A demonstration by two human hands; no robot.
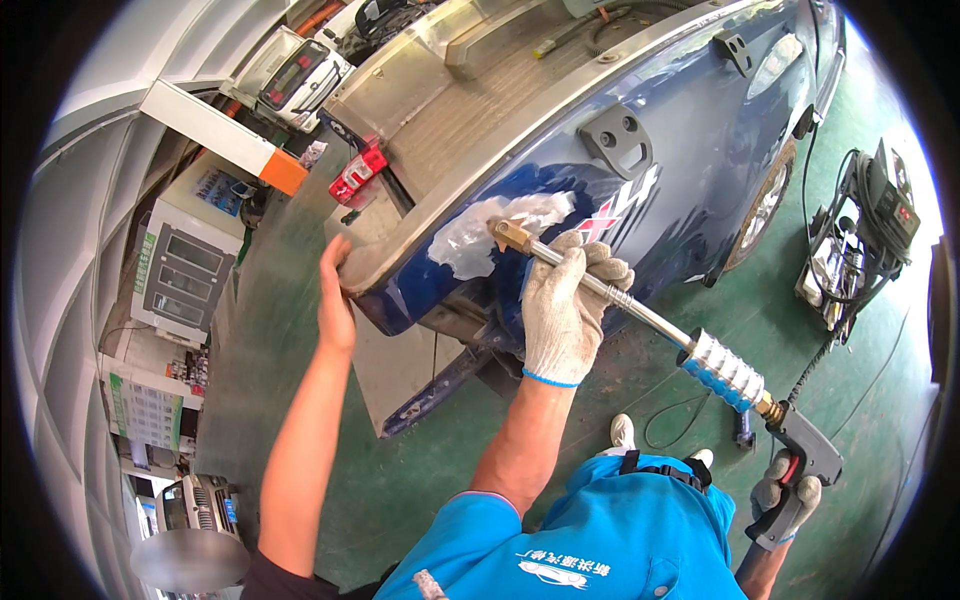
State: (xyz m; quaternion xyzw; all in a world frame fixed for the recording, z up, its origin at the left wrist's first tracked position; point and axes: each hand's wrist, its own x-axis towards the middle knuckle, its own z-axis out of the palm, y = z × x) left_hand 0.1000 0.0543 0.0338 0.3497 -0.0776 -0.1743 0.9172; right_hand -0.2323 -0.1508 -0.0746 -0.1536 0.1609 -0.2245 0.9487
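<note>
A spot-welding dent puller with a slide hammer (722, 368) spans from lower right to the middle. My left hand (568, 305), in a white work glove, is closed round its metal rod near the brass-coloured tip. That tip is at a bare grey patch (465, 240) on the dark blue truck side panel (690, 130); whether it touches cannot be told. At the other end, my gloved right hand (787, 490) wraps the pistol grip, by a red trigger. A co-worker's bare hand (337, 300) rests against the corner of the truck bed at the left.
A red tail light (357, 172) sits by the bed's corner. Beyond the truck, a welding machine (890, 205) with coiled cables stands at the right. A cable (680, 412) lies on the green floor (760, 270). Other vehicles and a cabinet (183, 270) stand farther left.
</note>
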